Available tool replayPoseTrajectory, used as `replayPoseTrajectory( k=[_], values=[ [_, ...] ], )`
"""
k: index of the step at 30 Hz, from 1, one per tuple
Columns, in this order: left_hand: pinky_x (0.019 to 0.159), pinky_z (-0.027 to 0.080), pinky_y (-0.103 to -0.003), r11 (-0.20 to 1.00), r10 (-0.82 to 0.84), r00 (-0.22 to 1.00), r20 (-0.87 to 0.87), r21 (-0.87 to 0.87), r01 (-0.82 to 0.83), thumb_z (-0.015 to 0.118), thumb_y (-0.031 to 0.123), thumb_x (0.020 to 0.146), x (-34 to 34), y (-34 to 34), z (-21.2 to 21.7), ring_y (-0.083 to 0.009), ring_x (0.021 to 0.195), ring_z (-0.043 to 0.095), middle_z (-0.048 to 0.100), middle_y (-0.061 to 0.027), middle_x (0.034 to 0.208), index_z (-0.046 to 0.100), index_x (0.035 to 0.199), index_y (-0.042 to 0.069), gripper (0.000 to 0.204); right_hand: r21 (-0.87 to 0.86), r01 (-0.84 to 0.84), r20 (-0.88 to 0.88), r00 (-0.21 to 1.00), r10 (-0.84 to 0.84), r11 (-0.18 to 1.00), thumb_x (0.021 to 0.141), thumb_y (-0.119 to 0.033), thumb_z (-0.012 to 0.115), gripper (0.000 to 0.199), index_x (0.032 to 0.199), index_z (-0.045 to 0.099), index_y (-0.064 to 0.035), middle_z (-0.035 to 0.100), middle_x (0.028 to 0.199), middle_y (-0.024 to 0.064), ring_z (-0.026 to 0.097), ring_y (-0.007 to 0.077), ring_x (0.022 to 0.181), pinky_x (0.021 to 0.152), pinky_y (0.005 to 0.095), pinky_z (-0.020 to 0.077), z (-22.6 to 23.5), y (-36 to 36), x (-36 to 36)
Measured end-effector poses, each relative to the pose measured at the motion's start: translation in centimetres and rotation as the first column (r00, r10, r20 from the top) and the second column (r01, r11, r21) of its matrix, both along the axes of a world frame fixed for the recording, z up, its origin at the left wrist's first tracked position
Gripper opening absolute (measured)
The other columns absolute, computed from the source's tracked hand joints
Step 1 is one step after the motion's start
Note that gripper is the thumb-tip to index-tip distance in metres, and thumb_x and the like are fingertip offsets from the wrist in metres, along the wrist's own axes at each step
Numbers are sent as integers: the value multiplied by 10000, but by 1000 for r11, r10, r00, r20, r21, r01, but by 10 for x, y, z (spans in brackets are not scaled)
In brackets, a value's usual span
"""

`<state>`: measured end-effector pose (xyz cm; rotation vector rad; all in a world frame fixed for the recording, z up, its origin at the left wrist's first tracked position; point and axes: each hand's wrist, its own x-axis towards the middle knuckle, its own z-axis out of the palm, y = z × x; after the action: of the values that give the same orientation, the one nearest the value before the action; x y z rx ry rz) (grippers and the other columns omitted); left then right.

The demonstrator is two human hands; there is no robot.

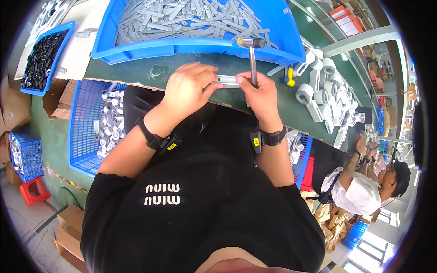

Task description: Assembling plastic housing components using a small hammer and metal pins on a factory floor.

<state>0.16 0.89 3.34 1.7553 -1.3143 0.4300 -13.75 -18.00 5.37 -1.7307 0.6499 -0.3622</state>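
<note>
Pinching hands: the left hand [187, 86] is closing thumb and fingertips on the left end of a grey part [228, 81]; the right hand [262, 94] is pinching the right end while also gripping a hammer [253, 59], head up.
Grey part: it is lying crosswise between the hands, over the bench's near edge.
Green bench: its scuffed top [291, 101] is running across the view, bearing a big blue bin [191, 45] of grey strips [195, 19] ahead.
In the way: the hammer is standing in front of the bin's near wall; grey wheels [321, 96] are crowding the right side.
Under the bench: a blue basket [78, 136] is holding grey wheeled parts by the left forearm.
Room: a red stool [34, 192] is standing on the floor at left; a co-worker [353, 193] is working at far right.
Hard to see: fingers are hiding both ends of the part; the right hand is covering the hammer's grip; the distant shelves [380, 63] are blurring.
</note>
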Motion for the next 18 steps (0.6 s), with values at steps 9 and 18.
replayPoseTrajectory(
  k=[9,18],
  values=[
    [787,574,-436,989,11,1000,-18,149,-8,900,198,842,-2,3,7,-321,899,751,806,-81,994,763,908,53,210,-202,13,-52,998,-24,979,975,-228,841,230,1105,830,-39,541,644,-63,450,43,596,546,289,362,-3,3,-1],
    [1109,579,-499,938,35,994,106,340,-69,694,71,922,-35,-26,13,-362,1062,753,780,-171,1128,729,1029,-10,140,-332,-21,-34,999,10,943,979,-213,815,185,1044,808,-40,601,632,1,499,86,576,554,321,416,-4,4,0]
  ],
)
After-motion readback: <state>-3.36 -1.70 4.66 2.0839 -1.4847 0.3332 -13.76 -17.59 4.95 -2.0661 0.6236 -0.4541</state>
